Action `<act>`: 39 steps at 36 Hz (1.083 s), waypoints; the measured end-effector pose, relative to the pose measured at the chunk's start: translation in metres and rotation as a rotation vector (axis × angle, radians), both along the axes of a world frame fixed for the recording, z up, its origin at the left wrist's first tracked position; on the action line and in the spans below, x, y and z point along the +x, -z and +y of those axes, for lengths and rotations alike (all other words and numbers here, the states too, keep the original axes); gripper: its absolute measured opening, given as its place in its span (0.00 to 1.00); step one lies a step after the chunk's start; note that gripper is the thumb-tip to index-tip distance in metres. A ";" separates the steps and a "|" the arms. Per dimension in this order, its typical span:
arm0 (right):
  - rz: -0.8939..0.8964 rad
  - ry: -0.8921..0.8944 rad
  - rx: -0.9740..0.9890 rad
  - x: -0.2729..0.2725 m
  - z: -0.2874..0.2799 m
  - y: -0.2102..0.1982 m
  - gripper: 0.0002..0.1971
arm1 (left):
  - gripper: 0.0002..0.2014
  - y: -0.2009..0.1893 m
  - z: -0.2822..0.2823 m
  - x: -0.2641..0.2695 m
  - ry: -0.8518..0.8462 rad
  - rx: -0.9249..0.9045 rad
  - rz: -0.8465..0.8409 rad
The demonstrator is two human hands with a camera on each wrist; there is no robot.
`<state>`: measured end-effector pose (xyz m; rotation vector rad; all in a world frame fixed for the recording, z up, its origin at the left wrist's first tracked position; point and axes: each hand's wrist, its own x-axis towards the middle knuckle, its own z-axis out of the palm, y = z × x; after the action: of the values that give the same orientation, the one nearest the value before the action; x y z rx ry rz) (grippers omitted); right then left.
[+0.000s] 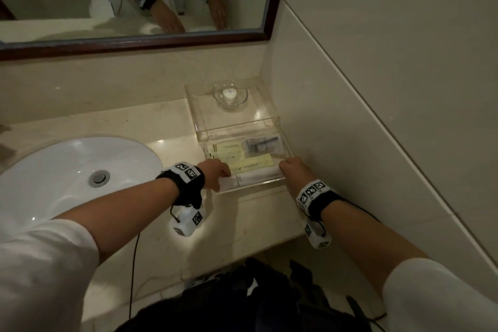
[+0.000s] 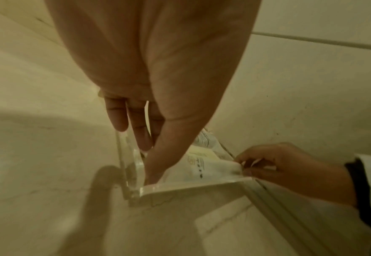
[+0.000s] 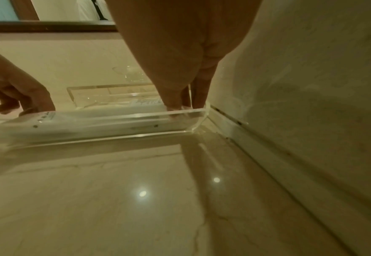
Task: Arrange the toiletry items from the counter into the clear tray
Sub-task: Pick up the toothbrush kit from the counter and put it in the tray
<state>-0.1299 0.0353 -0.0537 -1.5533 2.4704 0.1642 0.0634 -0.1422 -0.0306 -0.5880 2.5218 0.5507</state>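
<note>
Evidently both hands, left (image 1: 215,173) and right (image 1: 294,170), pinch opposite ends of a white packet (image 1: 250,180), lowering it flat along the tray's (image 1: 287,148) front wall, likely so it fits beside the sachets (image 1: 237,155) already inside, on the worktop (image 1: 242,224) corner

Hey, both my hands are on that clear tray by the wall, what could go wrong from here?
1. The clear tray sits in the corner against the wall, so the right hand has little room and its fingers might get pinched if the tray shifts that way.

2. The left hand pinches the tray's near left corner above the white packet; a tilt may slide the packets together.

3. The glass dish behind could be knocked if the tray goes back hard.
</note>
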 end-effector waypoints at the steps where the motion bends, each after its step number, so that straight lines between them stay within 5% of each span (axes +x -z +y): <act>1: -0.003 -0.010 -0.009 -0.001 0.001 0.001 0.14 | 0.27 0.001 0.001 0.000 -0.007 -0.014 -0.003; 7: -0.040 -0.016 -0.023 -0.002 0.001 0.001 0.14 | 0.21 0.006 0.011 -0.005 0.027 -0.173 -0.048; 27: -0.092 0.107 -0.194 0.001 0.004 -0.009 0.15 | 0.19 -0.002 0.012 -0.004 -0.082 -0.137 0.039; 39: -0.295 0.005 -0.419 0.012 -0.024 -0.021 0.14 | 0.11 -0.007 0.012 0.000 -0.543 0.138 0.371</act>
<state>-0.1179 0.0110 -0.0332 -1.5777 2.3677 -0.5776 0.0638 -0.1305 -0.0237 -1.2259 2.6169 1.1056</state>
